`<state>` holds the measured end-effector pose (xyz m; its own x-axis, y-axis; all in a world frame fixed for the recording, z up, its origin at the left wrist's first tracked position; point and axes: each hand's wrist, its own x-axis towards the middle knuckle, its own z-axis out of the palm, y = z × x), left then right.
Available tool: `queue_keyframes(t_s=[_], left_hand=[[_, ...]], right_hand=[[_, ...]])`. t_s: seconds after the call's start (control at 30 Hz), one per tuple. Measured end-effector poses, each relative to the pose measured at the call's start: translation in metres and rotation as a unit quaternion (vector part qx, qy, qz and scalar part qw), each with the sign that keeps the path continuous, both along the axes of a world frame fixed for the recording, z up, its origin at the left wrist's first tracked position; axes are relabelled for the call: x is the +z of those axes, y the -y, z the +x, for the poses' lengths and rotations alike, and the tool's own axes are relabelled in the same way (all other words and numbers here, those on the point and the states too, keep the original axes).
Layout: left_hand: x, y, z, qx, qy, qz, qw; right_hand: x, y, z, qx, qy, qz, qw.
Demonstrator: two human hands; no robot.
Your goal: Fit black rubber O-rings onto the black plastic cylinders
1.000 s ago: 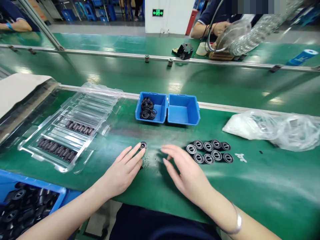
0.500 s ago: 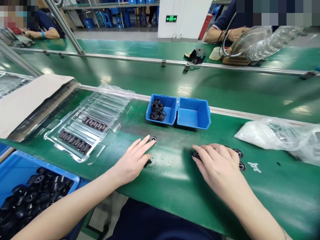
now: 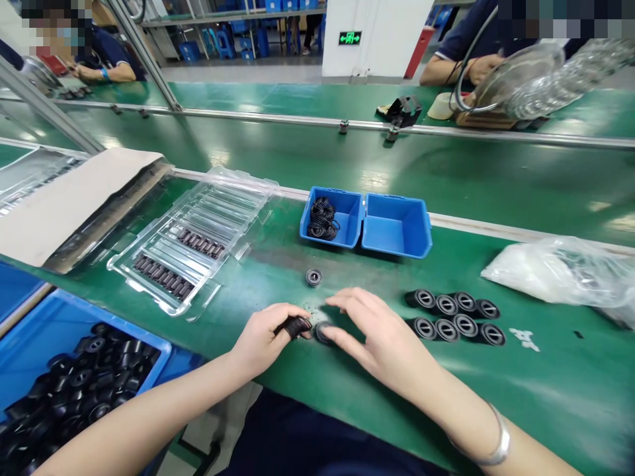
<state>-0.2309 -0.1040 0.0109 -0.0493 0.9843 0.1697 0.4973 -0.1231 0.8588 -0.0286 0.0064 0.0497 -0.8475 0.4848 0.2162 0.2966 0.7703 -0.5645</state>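
Observation:
My left hand [image 3: 268, 334] is closed around a bunch of black rubber rings [image 3: 297, 327] just above the table. My right hand [image 3: 374, 324] has its fingers apart, the thumb at a black cylindrical part [image 3: 323, 332] on the table; whether the thumb presses it, I cannot tell. Beyond both hands another black slotted round part [image 3: 313, 277] stands alone. To the right of my right hand, several black cylindrical parts [image 3: 446, 305] stand in two rows with slotted tops showing.
Two blue bins [image 3: 397, 226] stand at the back, the left one with black rings [image 3: 323, 218]. A clear tray [image 3: 248, 198] holds small dark pieces. A blue crate [image 3: 143, 336] of black parts is at lower left, a plastic bag [image 3: 555, 268] at right. Co-workers sit opposite.
My right hand has moved left from the rows of black parts to the middle, and a cylindrical part now sits by its thumb. My left hand has drawn nearer and gripped the bunch of rings.

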Motion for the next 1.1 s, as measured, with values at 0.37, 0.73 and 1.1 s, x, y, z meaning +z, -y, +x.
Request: queue_keyframes(t_s=[0.37, 0.73, 1.1], left_hand=[[0.000, -0.007, -0.009, -0.002, -0.104, 0.140, 0.985], [-0.006, -0.020, -0.016, -0.070, -0.354, 0.142, 0.922], [-0.005, -0.020, -0.015, -0.109, -0.411, 0.104, 0.899]], right_hand=[[-0.021, -0.012, -0.012, -0.052, -0.089, 0.019, 0.995], [-0.043, -0.026, -0.012, 0.012, 0.063, 0.144, 0.987], [-0.042, -0.021, -0.015, 0.026, 0.066, 0.165, 0.984]])
